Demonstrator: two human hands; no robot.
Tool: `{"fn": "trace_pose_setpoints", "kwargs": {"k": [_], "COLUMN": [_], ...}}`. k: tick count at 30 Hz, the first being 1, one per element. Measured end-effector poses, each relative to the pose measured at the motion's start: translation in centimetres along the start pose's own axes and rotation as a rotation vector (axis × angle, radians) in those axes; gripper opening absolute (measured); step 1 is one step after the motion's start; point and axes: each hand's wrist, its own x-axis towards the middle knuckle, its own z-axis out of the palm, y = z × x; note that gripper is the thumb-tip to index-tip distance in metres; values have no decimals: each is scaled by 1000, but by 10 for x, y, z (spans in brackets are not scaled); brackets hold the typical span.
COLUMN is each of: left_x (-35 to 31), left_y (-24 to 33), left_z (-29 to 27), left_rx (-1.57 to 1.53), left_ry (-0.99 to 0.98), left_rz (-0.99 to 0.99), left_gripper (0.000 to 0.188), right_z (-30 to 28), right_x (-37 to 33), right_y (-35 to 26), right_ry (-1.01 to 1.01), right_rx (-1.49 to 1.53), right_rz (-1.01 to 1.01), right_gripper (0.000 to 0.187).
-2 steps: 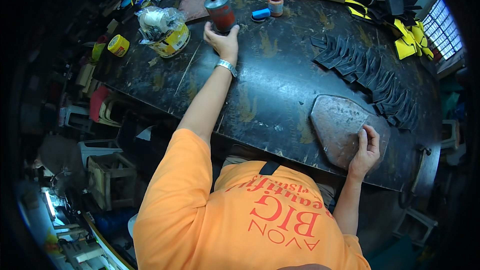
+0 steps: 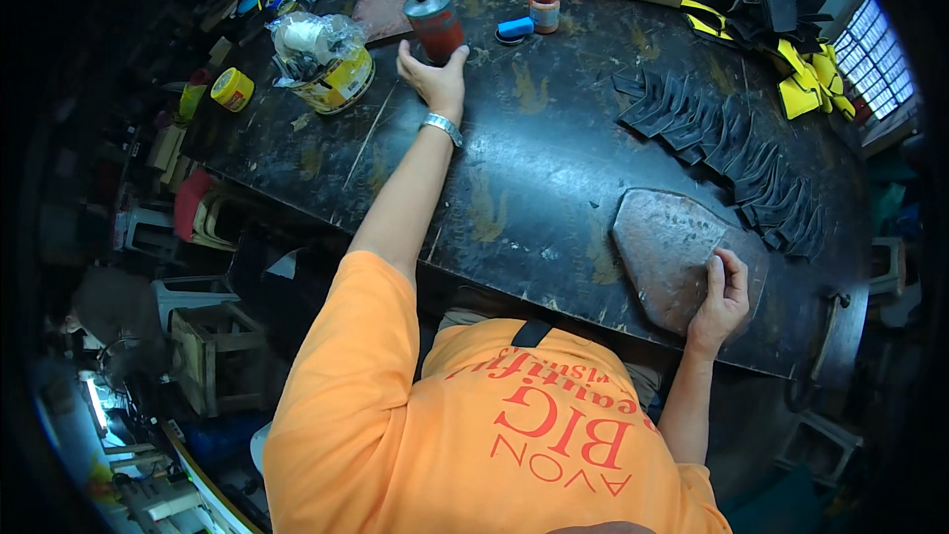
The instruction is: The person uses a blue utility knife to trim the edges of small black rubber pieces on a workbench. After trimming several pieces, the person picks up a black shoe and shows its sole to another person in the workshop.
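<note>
My left hand reaches across the table to the near side of a metal can with a grey top and a red lower part. Its thumb and fingers are spread apart around the can's base, and the can stands upright. On the right, my right hand is over a flat grey-brown stone slab at the table's near edge. Its fingers are curled toward the thumb; anything between them is hidden. Beyond the slab, several thin black strips lie overlapped in a long curved row.
On the dark table stand a yellow tub with plastic wrap, a smaller yellow tub, a red-capped jar and a blue object. Yellow pieces and black scraps pile up far right.
My left hand has shifted slightly left and away from the can, which stays in place. The right hand looks unmoved.
</note>
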Motion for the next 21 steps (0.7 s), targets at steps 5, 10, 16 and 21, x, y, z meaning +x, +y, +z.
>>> {"fn": "trace_pose_setpoints", "kwargs": {"k": [5,10,16,21], "left_x": [45,56,51,51], "left_y": [-13,-21,-18,-10], "left_z": [-4,-5,-14,-19], "left_rx": [-159,-56,-91,-169], "left_ry": [-258,-373,-510,-528], "left_rz": [36,47,46,15], "left_gripper": [108,91,93,91], "right_z": [22,107,278,380], "right_x": [12,64,136,173], "right_y": [-39,-91,-128,-142], "right_ry": [-212,-559,-791,-839], "right_rx": [-210,-383,-471,-780], "right_rz": [-185,-574,-1101,-1287], "right_gripper": [9,14,18,27]}}
